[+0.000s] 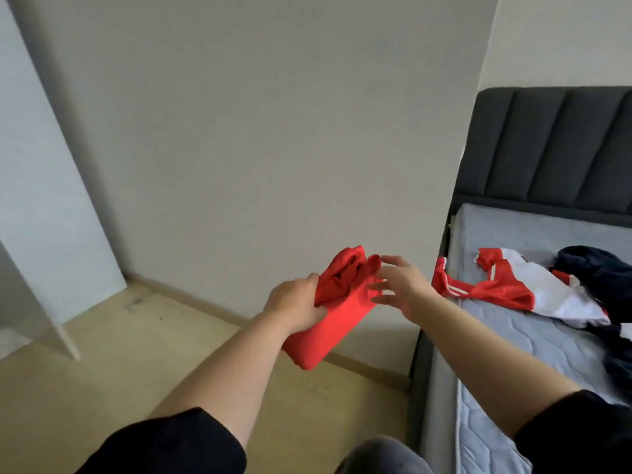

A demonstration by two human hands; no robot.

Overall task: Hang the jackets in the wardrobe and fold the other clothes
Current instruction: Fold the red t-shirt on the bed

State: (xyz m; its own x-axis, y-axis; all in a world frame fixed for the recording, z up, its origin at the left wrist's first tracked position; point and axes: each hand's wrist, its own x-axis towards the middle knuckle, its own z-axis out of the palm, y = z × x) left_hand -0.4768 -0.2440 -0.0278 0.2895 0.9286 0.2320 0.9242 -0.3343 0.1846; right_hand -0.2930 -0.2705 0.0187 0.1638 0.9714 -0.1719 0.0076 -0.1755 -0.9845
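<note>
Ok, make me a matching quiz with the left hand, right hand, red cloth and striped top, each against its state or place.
Things:
1 left hand
2 right hand
3 red cloth
4 striped top

States:
A lies on the mattress
B open, fingers spread
C folded, held in the air
D grips the red cloth

Pairs: 1-D, 2-B, 3-C, 4-A

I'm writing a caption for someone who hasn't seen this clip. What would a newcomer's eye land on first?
First, the bright folded red garment at centre, held in mid-air in the grip of the left hand, with the right hand open beside its bunched top end. Next, the red-and-white garment lying crumpled on the bare mattress at right, with a dark garment beside it.
</note>
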